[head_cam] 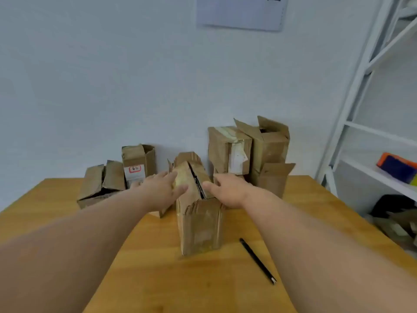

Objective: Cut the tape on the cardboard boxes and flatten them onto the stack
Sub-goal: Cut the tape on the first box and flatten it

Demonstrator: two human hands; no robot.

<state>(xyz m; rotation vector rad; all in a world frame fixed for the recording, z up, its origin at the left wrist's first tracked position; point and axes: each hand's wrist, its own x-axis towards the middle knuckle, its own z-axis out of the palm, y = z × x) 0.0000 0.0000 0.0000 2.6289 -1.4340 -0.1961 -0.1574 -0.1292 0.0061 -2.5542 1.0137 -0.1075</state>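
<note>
I have the box (198,213) standing at table (146,279) centre, its top seam already split into a dark slit. My left hand (162,190) lies on the top from nine o'clock, fingers fairly straight, pressing the flap; my right hand (228,192) comes in from three o'clock, thumb at the slit, though I cannot tell whether its fingers grip anything. The cutter (258,260) lies apart at five o'clock. More boxes (248,152) wait at twelve. My worry is that uneven pressure could tip this tall box sideways, or any uncut tape could tear the flap rather than release it.
</note>
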